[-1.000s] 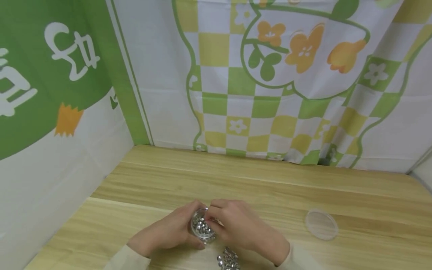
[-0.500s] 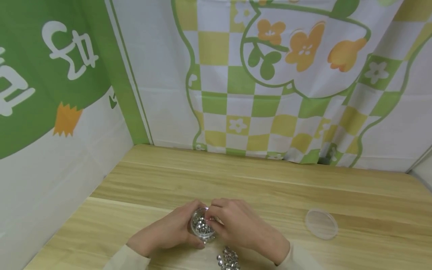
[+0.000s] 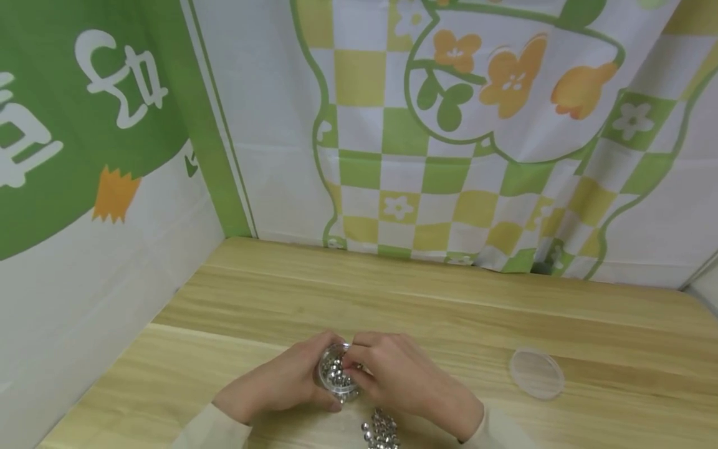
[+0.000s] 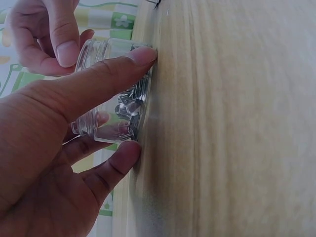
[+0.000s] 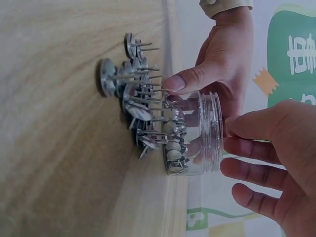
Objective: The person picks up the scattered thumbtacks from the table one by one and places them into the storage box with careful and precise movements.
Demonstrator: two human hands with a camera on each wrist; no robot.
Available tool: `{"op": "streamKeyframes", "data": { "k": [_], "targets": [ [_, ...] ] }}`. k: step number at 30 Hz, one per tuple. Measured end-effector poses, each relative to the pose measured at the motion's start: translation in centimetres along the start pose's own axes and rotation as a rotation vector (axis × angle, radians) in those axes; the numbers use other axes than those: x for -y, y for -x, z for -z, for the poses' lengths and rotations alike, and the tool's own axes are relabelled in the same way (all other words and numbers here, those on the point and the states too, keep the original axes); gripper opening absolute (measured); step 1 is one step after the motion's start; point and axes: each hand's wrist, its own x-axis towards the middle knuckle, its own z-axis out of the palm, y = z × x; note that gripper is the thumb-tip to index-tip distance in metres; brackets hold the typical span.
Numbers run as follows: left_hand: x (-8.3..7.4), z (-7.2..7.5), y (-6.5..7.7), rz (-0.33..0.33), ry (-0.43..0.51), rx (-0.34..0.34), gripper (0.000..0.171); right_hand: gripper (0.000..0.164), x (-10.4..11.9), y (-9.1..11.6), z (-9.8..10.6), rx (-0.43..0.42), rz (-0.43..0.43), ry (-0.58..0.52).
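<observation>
My left hand [image 3: 288, 380] grips a small clear plastic jar [image 5: 211, 133] that stands upright on the table, its thumb and fingers around the wall. Silver thumbtacks [image 5: 174, 148] lie in the jar's lower part. The fingers and thumb of my right hand [image 3: 401, 374] are bent together at the jar's open mouth, over its right side; I cannot tell whether a tack is between those fingertips. Close in front of the jar, a pile of loose thumbtacks [image 3: 383, 430] lies on the table, many with points up in the right wrist view.
A round translucent lid [image 3: 537, 374] lies flat on the wooden table [image 3: 449, 312] to the right of my hands. A green and white printed cloth [image 3: 90, 268] hangs along the left side, and a checked one [image 3: 404, 131] along the back edge.
The head view shifts slightly. Both hands stay at the jar, with the right fingers making only small movements at its mouth.
</observation>
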Motion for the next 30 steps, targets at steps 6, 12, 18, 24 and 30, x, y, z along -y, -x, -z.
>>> {"op": "streamKeyframes", "data": {
  "k": [6, 12, 18, 24, 30],
  "targets": [
    [-0.1, 0.1, 0.1, -0.001, 0.015, 0.002, 0.070, 0.003, 0.1, 0.0, 0.3, -0.006, 0.026, 0.005],
    [0.0, 0.0, 0.3, 0.007, 0.033, -0.001, 0.069, 0.004, 0.3, 0.3, 0.7, -0.012, 0.060, 0.016],
    [0.2, 0.1, 0.2, -0.004, 0.020, -0.008, 0.071, 0.005, 0.7, 1.8, 1.7, -0.032, 0.130, 0.026],
    [0.0, -0.1, 0.1, 0.005, 0.020, -0.026, 0.073, 0.009, 0.5, 5.3, 2.1, -0.046, 0.279, 0.090],
    [-0.3, 0.0, 0.2, 0.006, 0.007, -0.024, 0.074, 0.010, 0.6, 7.9, 1.8, -0.009, 0.272, 0.072]
  ]
}}
